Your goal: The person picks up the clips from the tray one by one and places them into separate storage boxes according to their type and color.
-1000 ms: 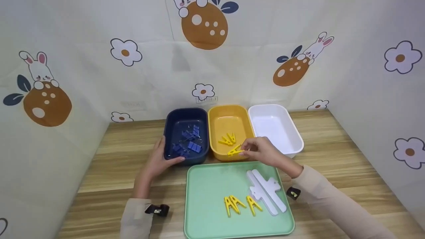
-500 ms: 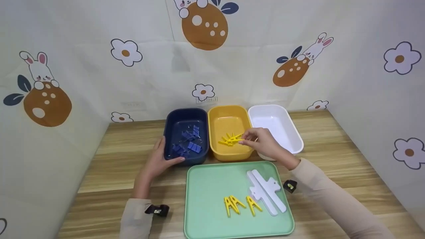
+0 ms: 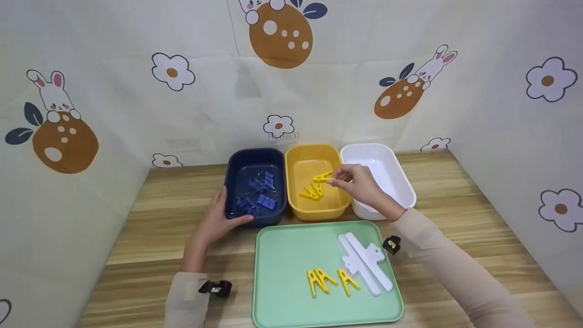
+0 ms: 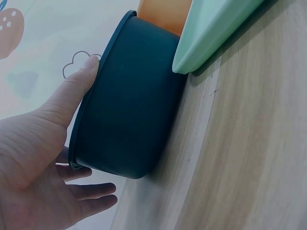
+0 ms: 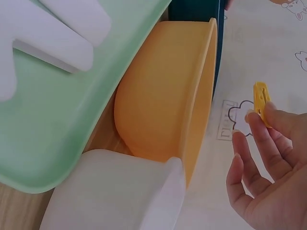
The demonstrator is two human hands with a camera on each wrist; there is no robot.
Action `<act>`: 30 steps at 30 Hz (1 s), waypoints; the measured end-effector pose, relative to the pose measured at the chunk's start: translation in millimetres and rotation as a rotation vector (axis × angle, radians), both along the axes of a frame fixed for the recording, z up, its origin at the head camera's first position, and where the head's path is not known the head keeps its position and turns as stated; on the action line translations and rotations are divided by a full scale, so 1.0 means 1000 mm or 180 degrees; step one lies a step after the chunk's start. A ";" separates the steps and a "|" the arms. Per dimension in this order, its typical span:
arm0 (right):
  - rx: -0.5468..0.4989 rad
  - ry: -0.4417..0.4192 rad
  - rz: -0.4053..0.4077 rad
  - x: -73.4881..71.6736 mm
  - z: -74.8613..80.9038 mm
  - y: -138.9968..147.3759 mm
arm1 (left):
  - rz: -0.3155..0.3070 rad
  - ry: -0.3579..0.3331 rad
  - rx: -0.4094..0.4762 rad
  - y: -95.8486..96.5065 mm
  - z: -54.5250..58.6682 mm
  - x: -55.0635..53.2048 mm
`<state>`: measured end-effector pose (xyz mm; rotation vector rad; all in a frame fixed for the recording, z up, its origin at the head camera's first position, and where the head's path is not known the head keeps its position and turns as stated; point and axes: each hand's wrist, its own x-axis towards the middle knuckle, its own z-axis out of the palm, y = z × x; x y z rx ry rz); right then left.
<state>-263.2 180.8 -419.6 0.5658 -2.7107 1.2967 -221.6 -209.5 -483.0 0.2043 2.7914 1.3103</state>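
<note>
In the head view, my right hand point(image 3: 357, 184) pinches a yellow clothespin point(image 3: 322, 177) between thumb and fingertips over the yellow bin point(image 3: 314, 215). Two more yellow clothespins point(image 3: 313, 193) lie inside that bin. The right wrist view has the held clothespin point(image 5: 260, 98) above rim height. My left hand point(image 3: 218, 222) rests at the near left corner of the navy bin point(image 3: 255, 156). Its thumb point(image 4: 79, 84) lies along the rim, and the other fingers stretch out straight beside the wall. Blue binder clips point(image 3: 267, 202) lie in the navy bin.
A white bin point(image 3: 379, 168) stands right of the yellow one. In front sits a green tray point(image 3: 287, 259) bearing several yellow clothespins point(image 3: 347, 281) and two white long-bar clips point(image 3: 370, 262). Printed cloth walls point(image 3: 209, 109) enclose the wooden table point(image 3: 155, 228) at the back and sides.
My right hand has moved away from me, carrying the clothespin from the yellow bin's near edge to farther over its interior. The left hand has stayed in place.
</note>
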 end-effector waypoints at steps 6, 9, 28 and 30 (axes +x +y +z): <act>-0.0043 -0.0012 -0.0104 -0.009 0.002 -0.005 | 0.0017 0.0114 0.0008 0.001 -0.001 0.001; -0.0045 -0.0018 -0.0155 -0.013 0.005 -0.007 | 0.0013 0.0066 -0.0004 0.000 -0.001 0.001; 0.0000 -0.0057 -0.0372 -0.027 0.003 -0.012 | 0.0000 -0.0007 0.0007 0.000 -0.001 0.001; 0.0037 -0.0046 -0.0354 -0.027 0.001 -0.012 | -0.0002 -0.0015 -0.0005 0.000 -0.001 0.001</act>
